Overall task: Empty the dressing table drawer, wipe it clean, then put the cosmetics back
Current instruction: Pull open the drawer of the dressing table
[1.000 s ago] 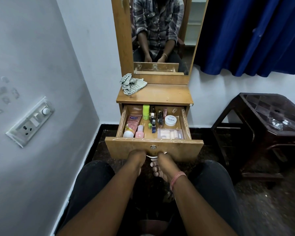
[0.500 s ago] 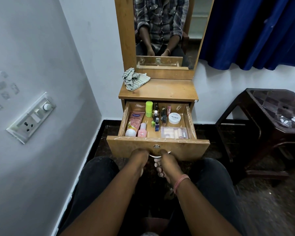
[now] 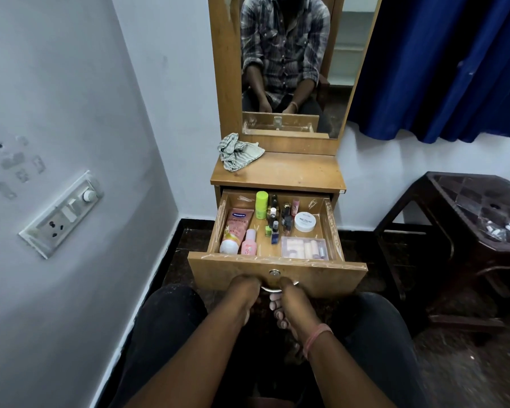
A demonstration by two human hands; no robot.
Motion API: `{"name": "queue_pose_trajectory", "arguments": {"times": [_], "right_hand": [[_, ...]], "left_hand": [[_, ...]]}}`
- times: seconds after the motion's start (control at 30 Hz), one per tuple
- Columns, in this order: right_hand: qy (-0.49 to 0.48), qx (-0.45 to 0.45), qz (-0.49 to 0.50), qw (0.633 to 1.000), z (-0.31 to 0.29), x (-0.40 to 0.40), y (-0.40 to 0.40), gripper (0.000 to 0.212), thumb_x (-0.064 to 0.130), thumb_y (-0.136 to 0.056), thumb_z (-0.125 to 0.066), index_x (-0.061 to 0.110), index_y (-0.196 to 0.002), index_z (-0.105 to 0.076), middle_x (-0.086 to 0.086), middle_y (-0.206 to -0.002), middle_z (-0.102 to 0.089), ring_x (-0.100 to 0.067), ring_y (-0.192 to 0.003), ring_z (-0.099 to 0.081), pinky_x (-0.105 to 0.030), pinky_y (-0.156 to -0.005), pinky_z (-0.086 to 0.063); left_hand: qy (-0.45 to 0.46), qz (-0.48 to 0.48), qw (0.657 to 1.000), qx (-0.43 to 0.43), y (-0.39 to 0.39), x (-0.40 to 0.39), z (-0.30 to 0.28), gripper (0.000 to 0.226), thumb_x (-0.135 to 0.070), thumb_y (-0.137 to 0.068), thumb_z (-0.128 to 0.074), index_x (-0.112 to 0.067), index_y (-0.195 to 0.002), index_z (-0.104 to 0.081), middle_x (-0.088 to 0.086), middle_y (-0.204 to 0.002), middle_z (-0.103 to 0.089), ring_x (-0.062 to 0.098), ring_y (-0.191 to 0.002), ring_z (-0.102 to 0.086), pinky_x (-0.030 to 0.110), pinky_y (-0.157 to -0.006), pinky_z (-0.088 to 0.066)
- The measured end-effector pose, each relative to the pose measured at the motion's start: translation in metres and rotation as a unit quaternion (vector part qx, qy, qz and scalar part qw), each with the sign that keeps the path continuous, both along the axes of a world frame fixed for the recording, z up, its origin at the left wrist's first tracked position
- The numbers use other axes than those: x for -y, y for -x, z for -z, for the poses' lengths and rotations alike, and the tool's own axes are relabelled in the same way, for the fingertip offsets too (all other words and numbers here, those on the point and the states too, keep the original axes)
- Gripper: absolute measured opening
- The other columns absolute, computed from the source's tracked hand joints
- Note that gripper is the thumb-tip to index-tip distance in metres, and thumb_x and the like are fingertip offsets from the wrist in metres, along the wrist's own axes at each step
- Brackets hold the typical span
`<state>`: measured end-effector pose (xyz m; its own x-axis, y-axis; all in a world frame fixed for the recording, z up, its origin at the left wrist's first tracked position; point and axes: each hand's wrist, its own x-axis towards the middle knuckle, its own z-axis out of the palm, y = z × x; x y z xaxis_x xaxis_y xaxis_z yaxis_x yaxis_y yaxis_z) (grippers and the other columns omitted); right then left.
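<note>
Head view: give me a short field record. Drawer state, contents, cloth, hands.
drawer: drawer pulled out, cosmetics inside
contents: pink tube at left, green bottle at back, white jar at right, clear case at front right, small bottles in the middle
cloth: cloth crumpled on the dresser top, left rear corner
hands: left hand and right hand both at the metal handle, fingers curled under it
stage: nothing taken out yet

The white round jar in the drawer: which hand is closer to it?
Right. The right hand grips the drawer handle almost straight below the white jar; the left hand holds the handle further left, more under the pink tube.
</note>
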<state>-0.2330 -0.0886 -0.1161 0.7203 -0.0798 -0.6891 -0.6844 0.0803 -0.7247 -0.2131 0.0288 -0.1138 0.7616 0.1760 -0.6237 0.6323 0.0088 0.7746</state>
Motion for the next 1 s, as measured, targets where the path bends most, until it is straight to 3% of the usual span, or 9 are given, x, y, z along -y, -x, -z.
{"name": "queue_pose_trajectory", "arguments": {"times": [0.2, 0.33, 0.53, 0.63, 0.7, 0.77, 0.83, 0.87, 1.0], "right_hand": [[0.01, -0.011, -0.012, 1.0, -0.004, 0.0, 0.004, 0.044, 0.047, -0.097, -0.044, 0.01, -0.075, -0.058, -0.004, -0.054, -0.056, -0.015, -0.035, -0.036, -0.018, -0.042, -0.024], [0.012, -0.009, -0.01, 1.0, -0.006, -0.001, 0.004, 0.044, 0.046, -0.097, -0.044, 0.01, -0.074, -0.057, -0.005, -0.054, -0.056, -0.015, -0.035, -0.036, -0.017, -0.042, -0.025], [0.026, 0.003, -0.01, 1.0, -0.007, -0.003, 0.007, 0.045, 0.044, -0.096, -0.043, 0.012, -0.067, -0.056, -0.003, -0.052, -0.053, -0.015, -0.036, -0.036, -0.019, -0.042, -0.024], [0.07, 0.034, -0.007, 0.997, -0.008, -0.008, 0.011, 0.043, 0.044, -0.092, -0.045, 0.015, -0.06, -0.053, 0.001, -0.048, -0.048, -0.014, -0.036, -0.036, -0.019, -0.043, -0.025], [0.115, 0.067, -0.015, 0.991, -0.011, -0.012, 0.013, 0.04, 0.052, -0.081, -0.046, 0.021, -0.056, -0.053, 0.007, -0.049, -0.051, -0.015, -0.044, -0.045, -0.023, -0.048, -0.032], [0.168, 0.092, -0.048, 0.98, -0.013, -0.014, 0.015, 0.041, 0.053, -0.082, -0.046, 0.019, -0.067, -0.063, 0.001, -0.069, -0.066, -0.025, -0.069, -0.063, -0.029, -0.064, -0.044], [0.237, 0.106, -0.084, 0.962, -0.014, -0.014, 0.016, 0.045, 0.048, -0.092, -0.044, 0.012, -0.081, -0.069, -0.007, -0.093, -0.074, -0.029, -0.093, -0.068, -0.032, -0.079, -0.047], [0.262, 0.12, -0.096, 0.953, -0.016, -0.014, 0.016, 0.047, 0.048, -0.093, -0.044, 0.01, -0.082, -0.07, -0.008, -0.094, -0.075, -0.03, -0.094, -0.069, -0.032, -0.08, -0.049], [0.291, 0.203, -0.114, 0.928, -0.041, -0.019, 0.02, 0.049, 0.042, -0.096, -0.048, 0.006, -0.067, -0.066, -0.009, -0.07, -0.072, -0.02, -0.069, -0.068, -0.032, -0.064, -0.049]], "left_hand": [[0.013, -0.001, 1.0, 0.008, 0.005, 0.0, -0.007, 0.022, -0.014, -0.095, -0.057, -0.009, -0.105, -0.077, 0.01, -0.088, -0.078, 0.02, -0.067, -0.07, 0.021, -0.057, -0.05], [0.01, 0.001, 1.0, 0.001, 0.006, 0.001, -0.01, 0.024, -0.019, -0.093, -0.059, -0.009, -0.106, -0.076, 0.01, -0.09, -0.078, 0.023, -0.075, -0.071, 0.026, -0.065, -0.053], [-0.005, 0.022, 1.0, -0.02, 0.008, -0.001, -0.018, 0.018, -0.018, -0.093, -0.06, -0.011, -0.092, -0.077, 0.006, -0.073, -0.075, 0.021, -0.065, -0.062, 0.029, -0.065, -0.047], [-0.017, 0.044, 0.998, -0.041, 0.01, -0.002, -0.025, 0.021, -0.021, -0.095, -0.058, -0.014, -0.084, -0.074, 0.0, -0.063, -0.067, 0.014, -0.052, -0.052, 0.023, -0.059, -0.041], [-0.028, 0.055, 0.997, -0.046, 0.01, -0.002, -0.031, 0.022, -0.025, -0.097, -0.057, -0.015, -0.083, -0.071, 0.0, -0.061, -0.063, 0.012, -0.046, -0.05, 0.018, -0.052, -0.039], [-0.039, 0.068, 0.996, -0.04, 0.013, -0.003, -0.039, 0.023, -0.027, -0.098, -0.059, -0.013, -0.083, -0.07, 0.003, -0.061, -0.061, 0.011, -0.042, -0.051, 0.015, -0.043, -0.038], [-0.058, 0.101, 0.993, -0.031, 0.016, -0.004, -0.048, 0.025, -0.028, -0.099, -0.058, -0.011, -0.086, -0.071, 0.005, -0.065, -0.064, 0.015, -0.048, -0.056, 0.018, -0.046, -0.042], [-0.073, 0.122, 0.989, -0.023, 0.018, -0.005, -0.054, 0.025, -0.028, -0.099, -0.057, -0.011, -0.088, -0.072, 0.006, -0.069, -0.067, 0.017, -0.056, -0.059, 0.021, -0.051, -0.045], [-0.159, 0.2, 0.967, 0.011, 0.018, -0.014, -0.076, 0.024, -0.026, -0.101, -0.053, -0.016, -0.087, -0.069, 0.002, -0.074, -0.07, 0.017, -0.067, -0.062, 0.026, -0.065, -0.051]]}}
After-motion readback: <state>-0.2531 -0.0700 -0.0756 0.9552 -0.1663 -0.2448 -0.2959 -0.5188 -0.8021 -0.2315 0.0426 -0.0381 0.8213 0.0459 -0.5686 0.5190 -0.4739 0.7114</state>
